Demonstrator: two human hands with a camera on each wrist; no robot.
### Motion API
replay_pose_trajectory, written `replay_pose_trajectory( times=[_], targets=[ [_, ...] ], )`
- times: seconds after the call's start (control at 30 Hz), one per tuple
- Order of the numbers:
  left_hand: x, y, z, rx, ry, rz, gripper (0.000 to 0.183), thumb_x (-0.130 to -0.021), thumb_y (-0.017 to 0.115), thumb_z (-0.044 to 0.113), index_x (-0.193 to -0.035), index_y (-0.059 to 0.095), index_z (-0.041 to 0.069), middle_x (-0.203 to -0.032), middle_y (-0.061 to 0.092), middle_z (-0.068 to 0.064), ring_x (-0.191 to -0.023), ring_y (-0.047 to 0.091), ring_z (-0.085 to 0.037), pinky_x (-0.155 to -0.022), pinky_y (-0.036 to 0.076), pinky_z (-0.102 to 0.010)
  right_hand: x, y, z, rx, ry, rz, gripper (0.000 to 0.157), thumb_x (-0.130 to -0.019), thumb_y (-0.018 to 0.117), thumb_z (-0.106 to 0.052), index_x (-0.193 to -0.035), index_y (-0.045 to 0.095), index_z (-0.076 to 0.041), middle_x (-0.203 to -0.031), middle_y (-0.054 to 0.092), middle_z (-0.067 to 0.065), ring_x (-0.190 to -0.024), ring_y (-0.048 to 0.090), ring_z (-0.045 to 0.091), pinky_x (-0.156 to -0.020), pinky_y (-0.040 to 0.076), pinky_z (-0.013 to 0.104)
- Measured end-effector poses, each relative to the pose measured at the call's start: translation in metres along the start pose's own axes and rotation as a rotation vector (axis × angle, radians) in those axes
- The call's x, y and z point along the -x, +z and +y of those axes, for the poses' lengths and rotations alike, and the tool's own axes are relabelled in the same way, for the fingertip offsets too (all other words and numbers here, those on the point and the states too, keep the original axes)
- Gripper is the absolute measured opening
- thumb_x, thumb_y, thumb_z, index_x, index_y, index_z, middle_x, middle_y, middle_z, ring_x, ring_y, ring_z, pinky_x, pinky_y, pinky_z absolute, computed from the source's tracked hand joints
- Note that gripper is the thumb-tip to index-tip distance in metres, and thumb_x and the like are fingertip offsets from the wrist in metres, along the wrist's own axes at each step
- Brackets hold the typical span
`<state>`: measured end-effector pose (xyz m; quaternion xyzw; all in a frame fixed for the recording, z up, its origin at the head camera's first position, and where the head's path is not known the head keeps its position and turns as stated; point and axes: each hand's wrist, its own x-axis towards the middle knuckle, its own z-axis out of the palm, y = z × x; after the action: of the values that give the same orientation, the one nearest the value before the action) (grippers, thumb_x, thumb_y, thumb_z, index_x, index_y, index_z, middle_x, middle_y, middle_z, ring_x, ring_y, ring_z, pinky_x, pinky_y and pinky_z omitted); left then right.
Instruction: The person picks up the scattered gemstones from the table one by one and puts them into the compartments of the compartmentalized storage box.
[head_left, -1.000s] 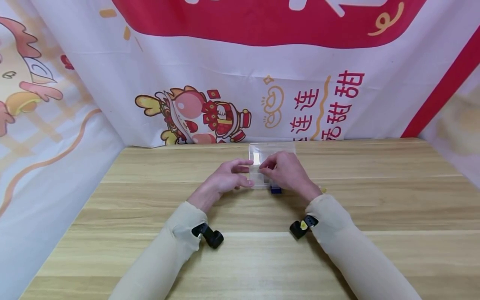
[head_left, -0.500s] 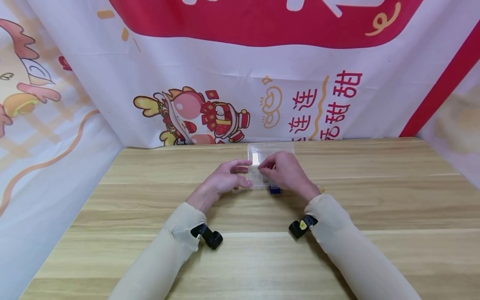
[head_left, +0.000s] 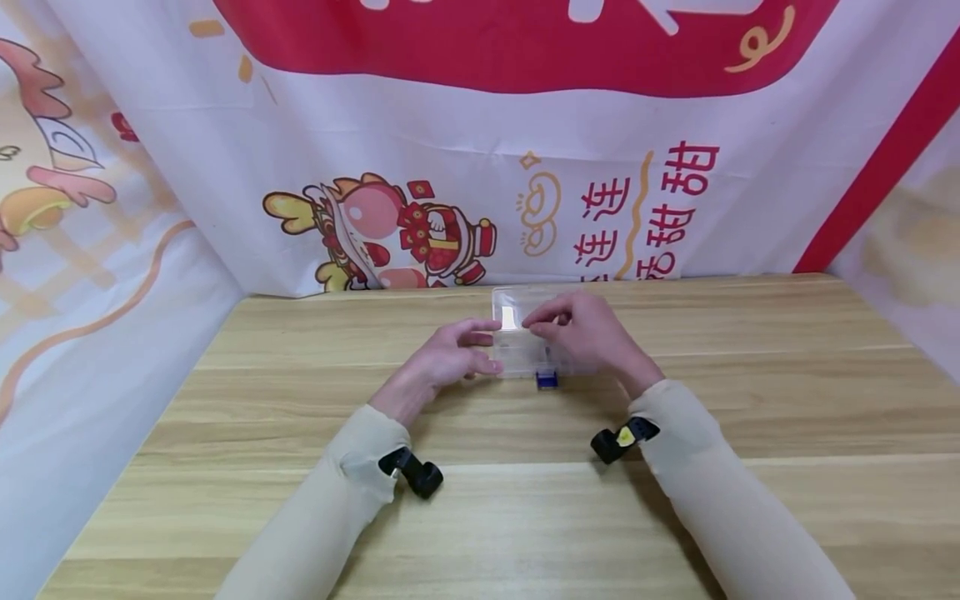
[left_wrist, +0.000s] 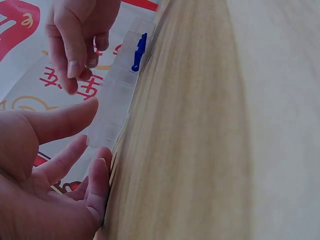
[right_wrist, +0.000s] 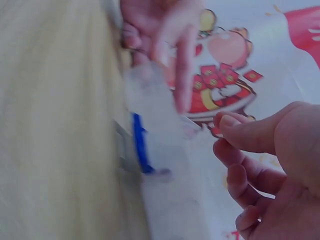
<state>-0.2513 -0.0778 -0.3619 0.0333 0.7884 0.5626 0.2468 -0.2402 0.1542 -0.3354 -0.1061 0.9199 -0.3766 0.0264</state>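
A clear plastic compartment box stands at the far side of the table, its transparent lid raised at the back. On its front is a blue latch, also visible in the right wrist view. My left hand is at the box's left end, fingers spread and loosely bent, fingertips right at the edge. Above the box, my right hand has thumb and index fingertips together, the other fingers curled. I cannot tell whether something tiny is between those fingertips. A small dark spot shows in the box behind the latch.
The wood-grain table extends toward me. A printed cloth hangs directly behind the box, with another cloth side at the left. Black wrist cameras hang from both sleeves.
My right hand has lifted from low in the box and moved up and right, uncovering more of the box's front and the blue latch. The left hand stays at the box's left end.
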Motion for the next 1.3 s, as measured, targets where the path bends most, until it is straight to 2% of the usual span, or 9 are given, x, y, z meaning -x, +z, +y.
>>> replay_pose_trajectory(
  times=[0.17, 0.3, 0.5, 0.67, 0.97, 1.13, 1.3],
  targets=[
    [0.001, 0.0, -0.001, 0.004, 0.002, -0.001, 0.067, -0.092, 0.08, 0.01, -0.151, 0.057, 0.029, -0.153, 0.056, -0.005, -0.124, 0.059, -0.027, -0.094, 0.05, -0.033, 0.005, -0.022, 0.01, -0.053, 0.002, 0.012, 0.019, -0.102, 0.071, -0.021, -0.118, 0.081, -0.017, -0.115, 0.076, 0.003, -0.101, 0.058, 0.025, -0.085, 0.048, 0.037],
    [0.001, -0.001, -0.001, 0.007, -0.001, 0.001, 0.068, -0.091, 0.08, 0.009, -0.152, 0.056, 0.028, -0.153, 0.056, -0.005, -0.124, 0.058, -0.027, -0.092, 0.05, -0.032, 0.012, -0.04, 0.024, -0.097, 0.007, -0.012, 0.022, -0.102, 0.072, -0.024, -0.121, 0.08, -0.017, -0.117, 0.075, 0.004, -0.104, 0.059, 0.026, -0.088, 0.048, 0.037],
    [0.002, 0.0, 0.001, 0.011, 0.003, 0.005, 0.071, -0.089, 0.08, 0.005, -0.152, 0.056, 0.026, -0.154, 0.055, -0.006, -0.124, 0.058, -0.026, -0.091, 0.051, -0.032, 0.018, -0.063, 0.052, -0.111, -0.051, -0.099, 0.024, -0.099, 0.075, -0.019, -0.121, 0.079, -0.012, -0.12, 0.077, 0.01, -0.107, 0.065, 0.025, -0.089, 0.052, 0.035],
    [0.002, 0.0, 0.0, 0.005, 0.002, 0.001, 0.07, -0.09, 0.08, 0.006, -0.152, 0.057, 0.027, -0.154, 0.055, -0.006, -0.125, 0.058, -0.026, -0.091, 0.051, -0.032, 0.025, -0.076, 0.078, -0.093, -0.032, -0.186, 0.024, -0.098, 0.076, -0.018, -0.12, 0.078, -0.011, -0.118, 0.079, 0.009, -0.107, 0.068, 0.022, -0.094, 0.052, 0.035],
    [0.002, 0.0, 0.001, 0.005, 0.002, -0.004, 0.07, -0.089, 0.08, 0.006, -0.152, 0.056, 0.027, -0.154, 0.055, -0.005, -0.125, 0.058, -0.026, -0.092, 0.051, -0.032, 0.031, -0.085, 0.113, -0.136, 0.093, -0.306, 0.025, -0.097, 0.073, -0.01, -0.121, 0.079, -0.012, -0.118, 0.078, 0.01, -0.094, 0.062, 0.022, -0.078, 0.054, 0.03],
    [0.003, 0.0, 0.002, 0.006, 0.001, -0.003, 0.07, -0.09, 0.08, 0.007, -0.152, 0.056, 0.028, -0.155, 0.054, -0.005, -0.125, 0.058, -0.026, -0.093, 0.05, -0.032, 0.031, -0.084, 0.12, -0.173, 0.153, -0.347, 0.027, -0.095, 0.073, -0.007, -0.122, 0.078, -0.009, -0.113, 0.075, 0.01, -0.094, 0.062, 0.019, -0.08, 0.053, 0.028],
    [0.003, -0.001, 0.002, 0.004, -0.002, -0.001, 0.069, -0.09, 0.08, 0.007, -0.152, 0.056, 0.029, -0.155, 0.054, -0.005, -0.125, 0.058, -0.026, -0.094, 0.05, -0.033, 0.03, -0.083, 0.121, -0.179, 0.154, -0.366, 0.027, -0.094, 0.074, -0.005, -0.12, 0.079, -0.01, -0.108, 0.073, 0.011, -0.095, 0.061, 0.021, -0.082, 0.054, 0.029]
  ],
)
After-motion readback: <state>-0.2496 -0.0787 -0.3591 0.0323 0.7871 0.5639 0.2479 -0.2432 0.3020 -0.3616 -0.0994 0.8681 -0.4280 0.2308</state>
